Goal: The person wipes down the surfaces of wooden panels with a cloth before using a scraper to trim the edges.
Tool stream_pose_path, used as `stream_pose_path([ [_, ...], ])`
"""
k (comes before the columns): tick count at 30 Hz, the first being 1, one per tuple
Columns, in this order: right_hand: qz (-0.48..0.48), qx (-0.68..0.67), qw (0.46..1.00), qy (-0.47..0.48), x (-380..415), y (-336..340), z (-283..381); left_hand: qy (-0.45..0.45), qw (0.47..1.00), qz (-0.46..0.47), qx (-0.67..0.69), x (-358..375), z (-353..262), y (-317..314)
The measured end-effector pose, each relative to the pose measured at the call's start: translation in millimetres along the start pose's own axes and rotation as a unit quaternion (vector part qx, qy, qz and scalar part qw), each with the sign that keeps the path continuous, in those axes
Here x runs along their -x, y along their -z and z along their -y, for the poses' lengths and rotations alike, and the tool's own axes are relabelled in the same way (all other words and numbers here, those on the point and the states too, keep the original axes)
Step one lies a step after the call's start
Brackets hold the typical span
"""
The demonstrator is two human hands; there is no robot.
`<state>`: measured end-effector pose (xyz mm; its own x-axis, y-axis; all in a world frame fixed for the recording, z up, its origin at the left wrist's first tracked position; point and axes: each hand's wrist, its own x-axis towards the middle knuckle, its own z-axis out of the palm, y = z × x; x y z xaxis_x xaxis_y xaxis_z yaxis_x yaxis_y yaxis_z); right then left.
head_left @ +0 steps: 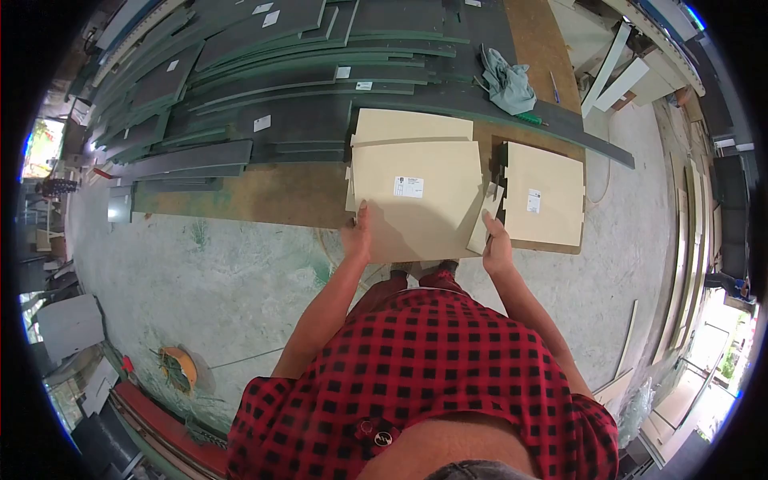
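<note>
A cream panel with a white label (416,212) lies at the front edge of the table, over another cream panel (412,126) that shows behind it. My left hand (358,234) grips the left edge of the labelled panel, thumb on top. At the right side, my right hand (498,246) is closed on a narrow cream strip (480,228), which slants against the panel's right edge. Just right of it sits a second labelled cream panel (544,192), stacked with dark-edged pieces on its left side.
Dark grey panels with green edges (264,92) cover the brown table (232,200) at the back and left. A grey cloth (508,82) and a green-handled tool (530,119) lie behind the cream stacks. An orange ring-shaped object (178,369) is on the floor at left.
</note>
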<state>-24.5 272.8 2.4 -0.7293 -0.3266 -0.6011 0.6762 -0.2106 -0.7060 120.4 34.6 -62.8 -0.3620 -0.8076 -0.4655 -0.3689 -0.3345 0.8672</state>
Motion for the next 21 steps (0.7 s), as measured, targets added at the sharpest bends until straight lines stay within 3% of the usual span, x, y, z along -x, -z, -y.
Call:
stream_pose_path([
  [6, 0.049, -0.023, 0.998, 0.013, -2, 22, -13, -0.136, 0.99, -0.015, 0.015, 1, 24, -3],
  [11, 0.012, 0.019, 1.0, 0.009, 4, 31, -3, -0.148, 0.989, -0.024, 0.011, -1, 35, -6],
  [13, -0.003, 0.116, 0.989, 0.092, 10, 30, 14, -0.173, 0.984, -0.031, 0.016, -6, 41, -5],
  [15, -0.019, 0.194, 0.973, 0.122, 13, 33, 41, -0.12, 0.992, -0.023, 0.008, -5, 42, -4],
  [18, 0.002, 0.227, 0.965, 0.132, 40, -13, 94, -0.162, 0.985, -0.059, -0.004, -1, 39, -7],
  [21, 0.12, 0.357, 0.924, 0.069, 40, -45, 115, -0.157, 0.986, -0.034, 0.042, 0, 38, -7],
])
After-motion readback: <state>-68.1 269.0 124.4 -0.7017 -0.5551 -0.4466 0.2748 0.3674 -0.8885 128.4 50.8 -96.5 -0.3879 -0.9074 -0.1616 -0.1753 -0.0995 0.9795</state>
